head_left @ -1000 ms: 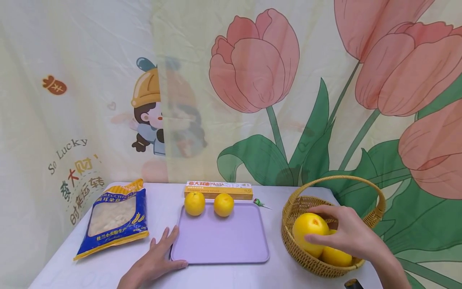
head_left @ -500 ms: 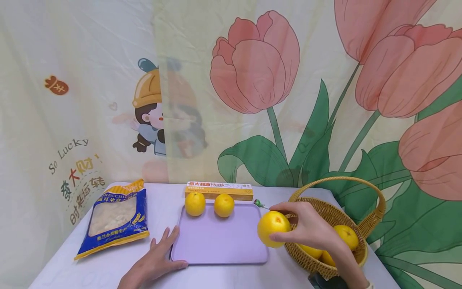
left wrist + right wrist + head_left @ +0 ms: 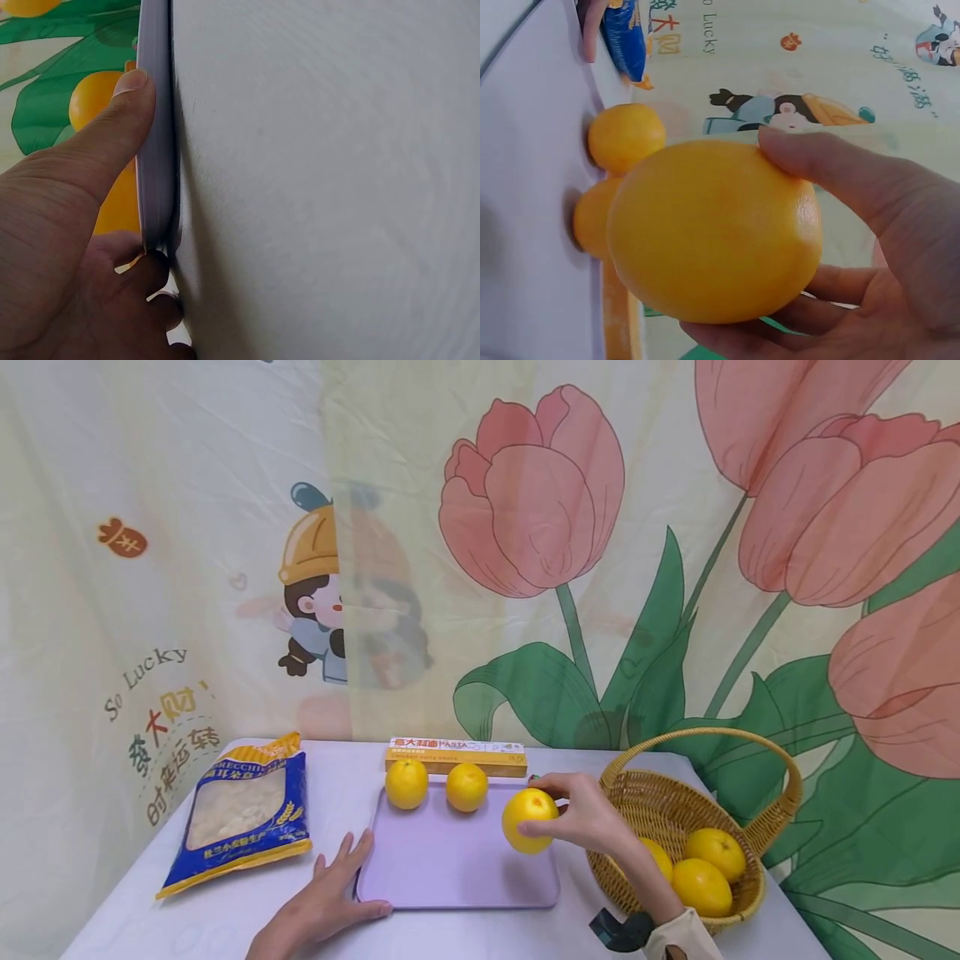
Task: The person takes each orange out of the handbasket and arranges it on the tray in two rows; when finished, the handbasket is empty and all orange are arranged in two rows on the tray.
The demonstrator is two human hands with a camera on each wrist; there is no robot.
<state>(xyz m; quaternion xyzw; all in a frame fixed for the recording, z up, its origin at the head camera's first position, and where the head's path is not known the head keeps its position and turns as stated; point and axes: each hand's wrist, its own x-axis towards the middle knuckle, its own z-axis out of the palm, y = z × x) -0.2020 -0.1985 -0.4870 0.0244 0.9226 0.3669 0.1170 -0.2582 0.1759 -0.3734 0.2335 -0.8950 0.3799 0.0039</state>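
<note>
Our left hand (image 3: 322,892) rests loosely on the near left corner of the tray (image 3: 450,856), fingers spread, thumb along the near edge. Two oranges (image 3: 407,785) sit at its far edge. Above its right part hangs our held orange (image 3: 527,823); we judge it firm, moderately heavy and a little slippery, best held around its widest part. Our right hand (image 3: 581,812) grips it, thumb nearest us, forearm passing before the basket (image 3: 654,789).

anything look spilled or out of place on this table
Nothing stands out. No spill shows; two yellow fruits sit on the tray, the right hand holds a third fruit, and the blue bag merely lies slanted.
</note>
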